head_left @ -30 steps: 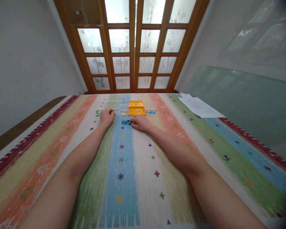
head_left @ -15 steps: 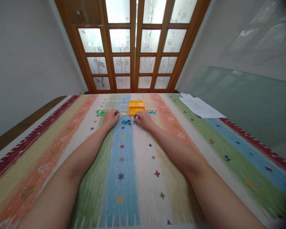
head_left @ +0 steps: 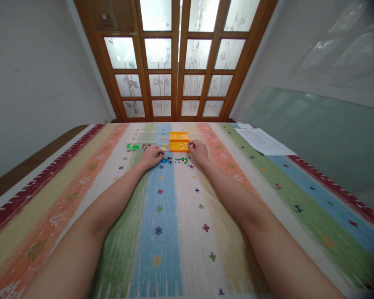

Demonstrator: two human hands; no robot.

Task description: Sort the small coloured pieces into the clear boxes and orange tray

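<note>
Can't read any text here tbh. The white sheet (head_left: 264,142) on the right of the counter (head_left: 187,232) has faint lines, way too small to make out.

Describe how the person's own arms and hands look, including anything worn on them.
The left arm and right arm are bare as far as the view shows, with no sleeves. The left hand and right hand are ungloved; neither wrist shows a watch or bracelet. Rings would be too small to tell.
</note>
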